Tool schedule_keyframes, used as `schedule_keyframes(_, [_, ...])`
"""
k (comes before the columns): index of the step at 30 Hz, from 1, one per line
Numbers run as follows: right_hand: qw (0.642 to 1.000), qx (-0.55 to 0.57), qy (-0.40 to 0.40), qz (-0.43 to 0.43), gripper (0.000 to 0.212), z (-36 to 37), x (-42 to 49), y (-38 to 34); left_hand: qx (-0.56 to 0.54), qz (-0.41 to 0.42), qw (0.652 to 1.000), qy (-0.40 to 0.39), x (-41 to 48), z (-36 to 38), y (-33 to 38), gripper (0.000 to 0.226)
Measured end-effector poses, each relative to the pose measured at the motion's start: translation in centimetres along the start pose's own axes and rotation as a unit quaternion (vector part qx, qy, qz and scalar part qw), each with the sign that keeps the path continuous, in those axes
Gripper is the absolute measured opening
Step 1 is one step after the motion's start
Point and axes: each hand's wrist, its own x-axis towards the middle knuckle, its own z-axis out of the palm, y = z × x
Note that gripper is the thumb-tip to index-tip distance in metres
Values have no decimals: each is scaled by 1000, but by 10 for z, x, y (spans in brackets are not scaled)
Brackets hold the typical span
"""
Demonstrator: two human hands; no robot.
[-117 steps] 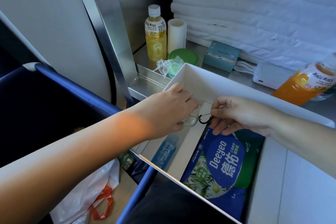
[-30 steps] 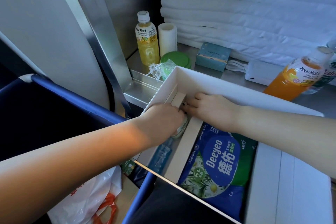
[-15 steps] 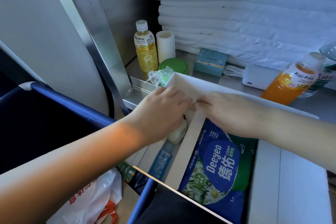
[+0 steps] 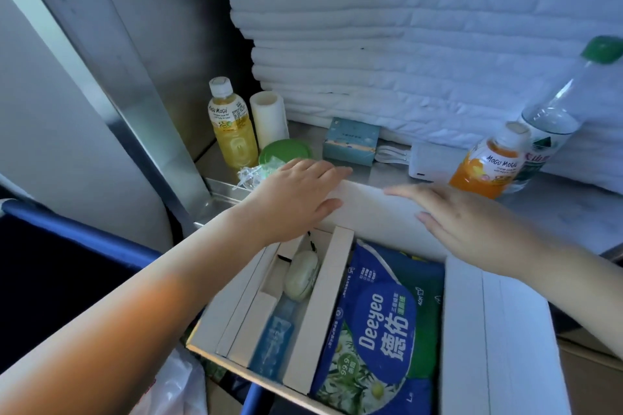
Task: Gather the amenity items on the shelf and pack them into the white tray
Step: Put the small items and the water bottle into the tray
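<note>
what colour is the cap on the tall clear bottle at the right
Green: the round cap of the tall clear plastic bottle, head view.

Left of the left hand (image 4: 296,199), a pale grey wall (image 4: 50,128) and a slanting steel post (image 4: 145,131). Beyond the right hand (image 4: 472,222), a grey metal shelf (image 4: 566,212) backed by stacked white towels (image 4: 404,27). Below the left hand, a blue rail (image 4: 67,227). Cool, bluish light.

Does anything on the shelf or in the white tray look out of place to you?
A crumpled clear wrapper lies loose at the shelf's front edge, beside the green lid; it looks like litter. Nothing else stands out.
</note>
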Motion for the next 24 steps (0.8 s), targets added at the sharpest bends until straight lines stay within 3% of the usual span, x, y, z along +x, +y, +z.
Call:
schedule_keyframes(5, [995, 95, -2, 35, 46, 0, 6, 12, -13, 4, 1000, -14, 5, 2, -4, 51])
schedule_keyframes(24, [981, 172, -1, 84, 44, -5, 8, 8, 13, 19, 999, 23, 11, 14, -10, 64])
